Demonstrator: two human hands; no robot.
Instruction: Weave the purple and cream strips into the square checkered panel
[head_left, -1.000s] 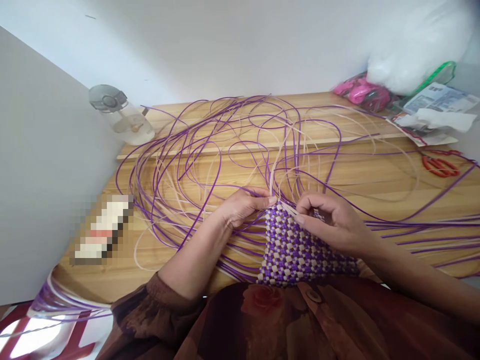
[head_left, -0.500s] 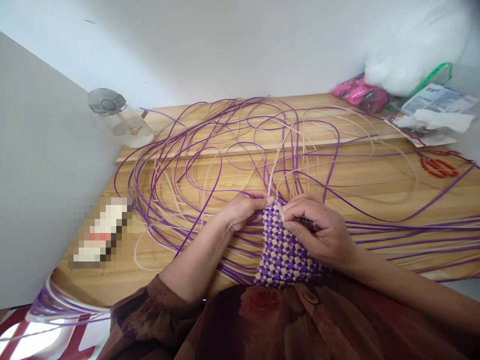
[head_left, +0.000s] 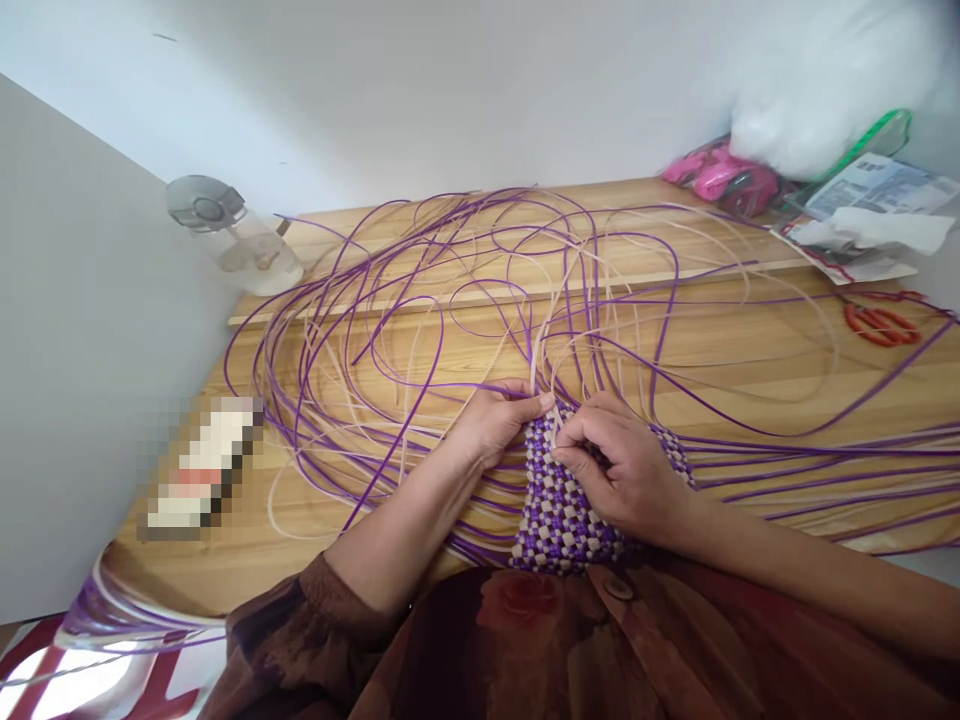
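A purple and beige woven piece [head_left: 559,510] lies at the front edge of the table, close to my body. Long purple and beige strands spread from its back and sides. My left hand [head_left: 499,420] pinches the top left corner of the weave, thumb on top, the other fingers partly hidden behind. At the right, my right hand [head_left: 619,460] is closed over the weave, with thumb and forefinger pinching a short beige strand end [head_left: 555,428] near that corner.
Loose strands [head_left: 322,330] loop across the wooden table [head_left: 480,350]. A clear bottle [head_left: 255,255] stands at the back left. Nearer is a blurred-out object [head_left: 206,465]. Red-handled scissors [head_left: 881,322], papers [head_left: 870,190] and a pink bagged item [head_left: 720,178] lie at the right.
My right hand has shifted left and slightly down, uncovering the weave's right part. The view has moved a little. My left hand keeps its pinch at the corner.
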